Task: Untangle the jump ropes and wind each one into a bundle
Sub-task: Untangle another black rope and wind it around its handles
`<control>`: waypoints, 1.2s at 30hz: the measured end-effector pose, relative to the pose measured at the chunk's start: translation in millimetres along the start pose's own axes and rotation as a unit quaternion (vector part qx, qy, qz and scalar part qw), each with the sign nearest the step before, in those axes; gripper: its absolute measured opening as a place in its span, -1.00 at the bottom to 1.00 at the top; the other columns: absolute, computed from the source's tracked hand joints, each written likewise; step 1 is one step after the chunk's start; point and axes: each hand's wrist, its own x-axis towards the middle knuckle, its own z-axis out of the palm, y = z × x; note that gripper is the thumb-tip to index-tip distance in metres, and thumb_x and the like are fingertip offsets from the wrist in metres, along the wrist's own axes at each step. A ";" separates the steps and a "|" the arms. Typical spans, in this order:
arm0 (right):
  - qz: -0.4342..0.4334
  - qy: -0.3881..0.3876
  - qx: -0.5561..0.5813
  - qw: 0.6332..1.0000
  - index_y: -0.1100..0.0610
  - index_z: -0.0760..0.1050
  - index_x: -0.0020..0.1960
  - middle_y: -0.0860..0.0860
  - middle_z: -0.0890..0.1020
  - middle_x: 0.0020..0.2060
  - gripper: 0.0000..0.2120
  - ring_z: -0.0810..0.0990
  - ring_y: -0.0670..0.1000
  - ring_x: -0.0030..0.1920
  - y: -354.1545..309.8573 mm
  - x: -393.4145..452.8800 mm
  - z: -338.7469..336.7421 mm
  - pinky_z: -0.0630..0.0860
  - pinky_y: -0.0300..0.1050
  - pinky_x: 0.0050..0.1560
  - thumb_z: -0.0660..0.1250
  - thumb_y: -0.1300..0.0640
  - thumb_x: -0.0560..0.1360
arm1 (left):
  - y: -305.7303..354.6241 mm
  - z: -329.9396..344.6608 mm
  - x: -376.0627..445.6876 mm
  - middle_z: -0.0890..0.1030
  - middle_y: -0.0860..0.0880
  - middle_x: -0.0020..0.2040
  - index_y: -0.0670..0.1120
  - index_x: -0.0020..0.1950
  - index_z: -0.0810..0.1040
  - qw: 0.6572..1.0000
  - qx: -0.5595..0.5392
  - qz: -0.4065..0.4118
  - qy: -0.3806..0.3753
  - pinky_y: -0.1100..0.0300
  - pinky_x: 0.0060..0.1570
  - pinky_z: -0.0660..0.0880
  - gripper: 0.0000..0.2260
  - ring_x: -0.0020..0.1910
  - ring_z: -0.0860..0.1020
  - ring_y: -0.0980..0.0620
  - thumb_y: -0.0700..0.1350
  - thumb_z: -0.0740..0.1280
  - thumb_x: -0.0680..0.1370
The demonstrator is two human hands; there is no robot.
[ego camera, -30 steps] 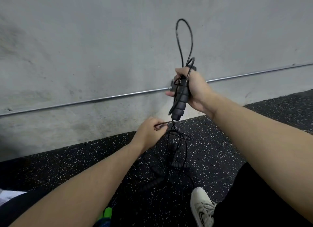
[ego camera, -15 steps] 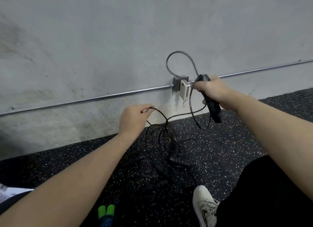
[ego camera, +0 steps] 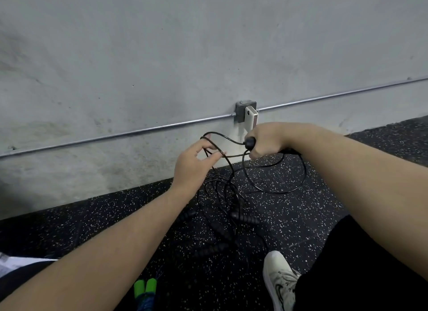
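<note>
From the head camera, looking down and forward, the right hand (ego camera: 266, 140) is curled tight around a black ribbed foam jump-rope handle (ego camera: 250, 143), whose rounded end pokes out on the thumb side of the fist, in front of a rough grey concrete wall (ego camera: 162, 55). From that end a thin black rope cord (ego camera: 273, 190) comes out, arches over to the left and also drops in a wide loop below the fist, hanging in front of the black rubber floor with white speckles (ego camera: 301, 218).

The left hand (ego camera: 193, 165) is raised just left of the right one, near but not touching it. Its fingers are spread and fairly straight, with the cord crossing over the fingertips; a small loop of cord stands just above them. Whether any finger actually pinches the cord cannot be told.

Below and between the hands, more black cord runs down into a tangled heap of black cords and ribbed black handles (ego camera: 222, 225) lying on the floor. Nearer the camera lies a pair of bright green foam handles (ego camera: 145, 287), side by side. A white sneaker (ego camera: 279, 280) rests on the floor to the right. On the wall, a thin metal conduit pipe (ego camera: 115, 135) runs into a small grey junction box (ego camera: 239, 112) with a white plug-in block (ego camera: 251, 119) on it.
</note>
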 end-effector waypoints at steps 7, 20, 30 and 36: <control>-0.005 -0.093 -0.023 0.995 0.08 0.42 -0.25 0.02 0.52 -0.32 -0.81 0.48 0.03 -0.27 -7.3 9.4 11.3 0.40 -0.08 -0.15 0.42 0.18 0.45 | 16.7 -22.8 7.6 0.68 0.08 -0.11 0.17 0.46 0.45 0.997 -0.058 -0.048 0.018 0.34 -0.20 0.53 -0.42 -0.27 0.57 0.18 0.21 0.45 0.45; -0.085 -0.003 0.197 0.977 0.13 0.59 -0.12 -0.12 0.60 -0.38 -0.87 0.53 -0.08 -0.28 -10.1 10.1 22.9 0.41 -0.14 -0.17 0.47 0.09 0.46 | -29.8 -9.6 -13.0 0.62 0.02 0.10 0.01 0.13 0.62 0.955 -0.059 -0.271 -0.104 0.14 0.04 0.48 -0.80 0.07 0.58 0.08 -0.18 0.23 0.65; -0.109 -0.026 0.241 0.964 0.00 0.67 -0.10 -0.03 0.72 -0.10 -0.77 0.65 0.05 -0.08 -3.5 11.1 22.1 0.53 0.03 0.02 0.50 -0.13 0.37 | -2.7 -9.6 -10.2 0.64 -0.14 -0.06 -0.18 0.08 0.55 0.892 -0.274 -0.305 -0.190 0.15 -0.23 0.65 -0.66 -0.26 0.64 -0.03 -0.34 -0.02 0.63; -0.090 -0.048 0.257 0.961 0.02 0.67 -0.11 0.09 0.72 -0.09 -0.82 0.64 0.06 -0.22 0.2 12.2 22.2 0.53 -0.05 -0.10 0.47 -0.07 0.38 | 7.5 -11.7 2.1 0.51 0.22 0.27 0.26 0.54 0.33 0.951 -0.082 -0.186 -0.232 0.20 -0.29 0.59 -0.40 -0.14 0.71 -0.02 -0.36 0.12 0.68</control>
